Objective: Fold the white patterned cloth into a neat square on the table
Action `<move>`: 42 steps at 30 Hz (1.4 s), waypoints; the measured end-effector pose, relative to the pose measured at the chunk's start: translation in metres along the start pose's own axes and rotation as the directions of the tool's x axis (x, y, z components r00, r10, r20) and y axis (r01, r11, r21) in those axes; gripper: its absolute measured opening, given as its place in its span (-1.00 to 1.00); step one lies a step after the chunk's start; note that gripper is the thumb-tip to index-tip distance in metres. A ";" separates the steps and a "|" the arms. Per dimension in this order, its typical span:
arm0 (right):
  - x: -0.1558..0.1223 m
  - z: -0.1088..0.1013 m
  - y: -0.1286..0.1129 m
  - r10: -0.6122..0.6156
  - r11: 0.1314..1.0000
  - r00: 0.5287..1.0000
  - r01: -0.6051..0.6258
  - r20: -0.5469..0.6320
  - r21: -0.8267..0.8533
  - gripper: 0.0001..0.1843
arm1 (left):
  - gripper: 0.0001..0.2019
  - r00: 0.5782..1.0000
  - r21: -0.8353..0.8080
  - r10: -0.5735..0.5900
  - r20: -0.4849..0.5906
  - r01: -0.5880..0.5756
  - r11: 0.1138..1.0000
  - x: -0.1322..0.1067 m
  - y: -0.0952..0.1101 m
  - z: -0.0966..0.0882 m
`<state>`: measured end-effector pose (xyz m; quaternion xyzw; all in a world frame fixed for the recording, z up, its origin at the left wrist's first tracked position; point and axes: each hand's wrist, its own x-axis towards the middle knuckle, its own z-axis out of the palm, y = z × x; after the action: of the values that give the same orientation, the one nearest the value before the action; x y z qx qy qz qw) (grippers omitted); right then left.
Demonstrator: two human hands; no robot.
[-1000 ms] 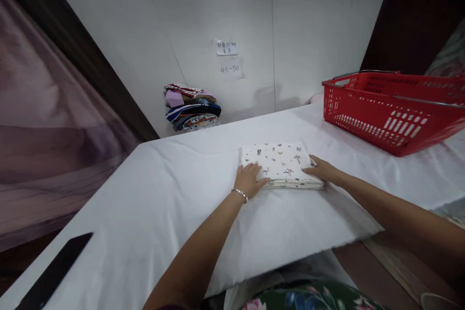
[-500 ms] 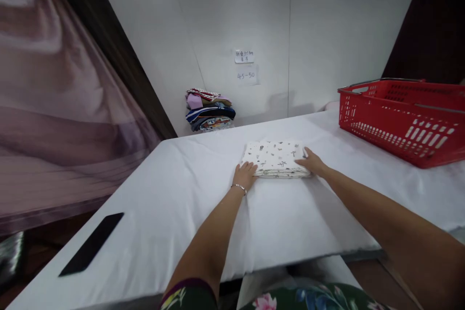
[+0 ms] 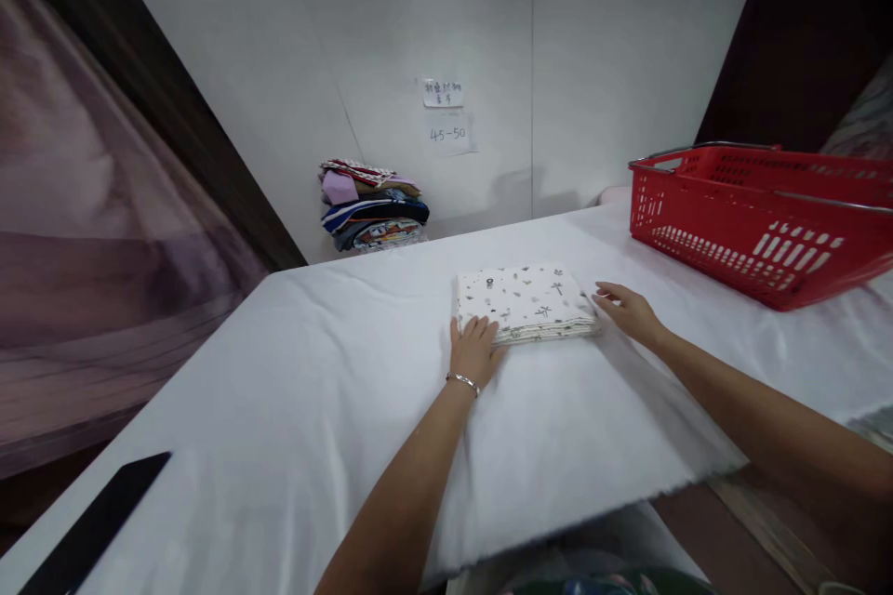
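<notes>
A folded white cloth with small dark prints, palm trees among them, lies flat on the white-covered table. Several layers show along its near edge. My left hand, with a silver bracelet at the wrist, rests on the cloth's near left corner, fingers spread. Just off the right edge of the cloth is my right hand, its fingers loosely extended and nothing in them.
To the right stands a red plastic basket with metal handles. A stack of folded fabrics sits at the back against the wall, below paper labels. A flat black object lies front left; a pinkish curtain hangs left.
My right hand has come off the cloth's right edge and moved slightly right. My left hand stays at the near left corner. The camera view has shifted a little.
</notes>
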<state>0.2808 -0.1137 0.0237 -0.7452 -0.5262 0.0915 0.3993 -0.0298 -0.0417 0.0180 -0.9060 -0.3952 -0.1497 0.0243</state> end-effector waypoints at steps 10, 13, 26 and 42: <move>-0.033 0.013 -0.009 -0.364 0.925 0.930 0.367 0.050 -0.100 -0.66 | -0.75 0.995 -0.201 0.063 -0.083 -0.079 0.976 0.020 0.020 0.010; -0.037 0.019 -0.006 -0.367 0.921 0.929 0.370 0.048 -0.125 -0.66 | -0.76 0.995 -0.247 0.024 -0.093 -0.046 0.968 0.022 0.017 0.013; -0.032 0.022 0.004 -0.342 0.933 0.940 0.338 -0.009 -0.126 -0.69 | -0.80 0.986 -0.307 0.010 -0.164 -0.061 0.950 0.024 0.015 0.020; -0.041 0.019 0.002 -0.527 0.828 0.849 0.501 -0.043 -0.252 -0.77 | -0.81 0.988 -0.310 -0.006 -0.156 -0.044 0.950 0.024 0.017 0.020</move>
<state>0.2535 -0.1392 -0.0019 -0.6209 -0.6915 -0.1226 0.3483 0.0025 -0.0330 0.0075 -0.8877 -0.3547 -0.2801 -0.0872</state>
